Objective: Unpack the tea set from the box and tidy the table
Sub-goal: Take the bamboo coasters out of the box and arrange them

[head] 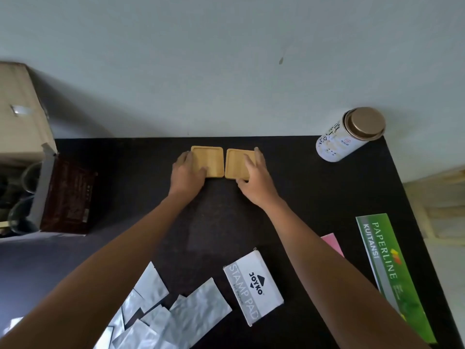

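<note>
Silver foil sachets (161, 316) lie scattered at the near left edge of a black table (314, 197), with a grey-and-white stamp pad box (253, 285) just right of them, then a pink slip (333, 244) and a green receipt book (395, 275) toward the right edge. Both bare forearms reach from the near edge to the far middle of the table, where two square, pale wooden coasters lie flat side by side, nearly touching, each with a raised rim and rounded corners. The left hand (187, 173) rests palm down on the left coaster (210, 161), fingers loosely spread over its near left corner, not closed around it. The right hand (255, 178) lies likewise flat on the right coaster (237, 163), fingers extended across its right side and thumb at its near edge. A white tea tin (344, 137) with a bronze lid stands at the far right corner. An open cardboard box (27, 117) stands at the far left edge, its dark interior showing rounded glassware (24, 197).
</note>
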